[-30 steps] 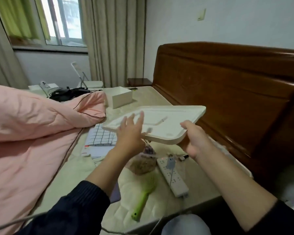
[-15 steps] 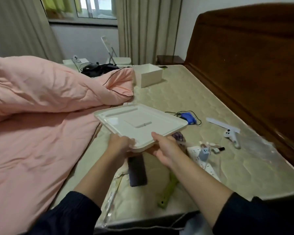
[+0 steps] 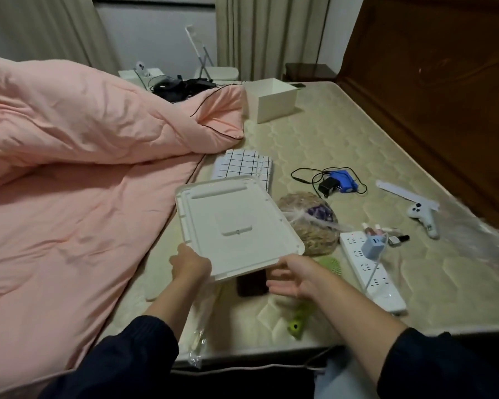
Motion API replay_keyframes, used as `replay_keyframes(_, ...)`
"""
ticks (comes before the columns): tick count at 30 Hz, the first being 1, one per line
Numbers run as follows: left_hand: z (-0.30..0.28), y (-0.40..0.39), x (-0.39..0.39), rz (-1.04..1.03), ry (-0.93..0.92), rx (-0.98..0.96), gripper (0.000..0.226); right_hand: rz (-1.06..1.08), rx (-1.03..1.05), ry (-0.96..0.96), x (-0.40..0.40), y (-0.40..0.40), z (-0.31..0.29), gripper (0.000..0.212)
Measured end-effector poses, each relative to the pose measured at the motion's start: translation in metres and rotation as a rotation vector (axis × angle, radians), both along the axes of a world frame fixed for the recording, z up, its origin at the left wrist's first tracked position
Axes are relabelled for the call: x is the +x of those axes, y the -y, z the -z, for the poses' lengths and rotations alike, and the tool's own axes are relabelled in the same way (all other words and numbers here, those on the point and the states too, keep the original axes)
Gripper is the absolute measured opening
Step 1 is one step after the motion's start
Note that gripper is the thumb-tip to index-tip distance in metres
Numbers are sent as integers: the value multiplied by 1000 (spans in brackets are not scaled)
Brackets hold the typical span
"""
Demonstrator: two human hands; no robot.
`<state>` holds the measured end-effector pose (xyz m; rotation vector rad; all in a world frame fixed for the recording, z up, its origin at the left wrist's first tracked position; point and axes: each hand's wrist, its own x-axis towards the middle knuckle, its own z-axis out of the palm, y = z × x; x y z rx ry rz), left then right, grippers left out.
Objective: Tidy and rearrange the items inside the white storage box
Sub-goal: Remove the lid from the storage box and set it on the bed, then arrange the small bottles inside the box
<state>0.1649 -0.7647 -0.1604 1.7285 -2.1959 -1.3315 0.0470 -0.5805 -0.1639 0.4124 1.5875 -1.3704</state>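
A flat white lid (image 3: 236,226) hovers low over the mattress, inner side up. My left hand (image 3: 189,262) grips its near left corner. My right hand (image 3: 290,279) is just below the lid's near edge, palm showing, fingers straight and blurred, holding nothing. The open white storage box (image 3: 274,103) stands far back on the mattress by the pink quilt's corner; its inside is hidden from here. Loose items lie on the mattress: a checked cloth (image 3: 241,165), a bag of dried material (image 3: 314,226), a dark phone (image 3: 251,285) partly under the lid, and a green brush (image 3: 297,323).
A white power strip (image 3: 370,272) with a plug lies to the right, small bottles (image 3: 386,234) and a white controller (image 3: 422,217) beyond it. A blue gadget with a black charger (image 3: 339,182) sits mid-mattress. The pink quilt (image 3: 84,174) covers the left. A wooden headboard (image 3: 432,96) bounds the right.
The lid came down closer to the mattress. My right hand has let go of its near edge and now hangs open below it; my left hand still holds the corner.
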Motion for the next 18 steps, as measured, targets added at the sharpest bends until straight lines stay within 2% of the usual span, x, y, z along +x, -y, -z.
replay_keyframes(3, -7, -10, -14, 0, 104, 22, 68, -17, -19, 10, -4, -7, -4, 10)
replay_keyframes(5, -11, -18, -26, 32, 78, 11, 69, -28, -43, 7, -3, -11, -9, 9)
replay_keyframes(8, -18, -34, -49, 127, -128, -55, 57, -16, -69, -69, -9, -28, -20, 13)
replay_keyframes(11, -35, -64, -77, 243, -416, -52, 21, 104, -147, -210, -27, -65, -42, 18)
replay_keyframes(12, -43, -78, -88, 287, -474, -50, 17, 167, -170, -275, -36, -81, -49, 18)
replay_keyframes(15, -64, -124, -123, 440, -560, -36, 26, 347, -147, -467, -67, -138, -67, 16)
replay_keyframes(18, -76, -172, -156, 596, -576, -14, 31, 446, 5, -637, -98, -200, -67, 15)
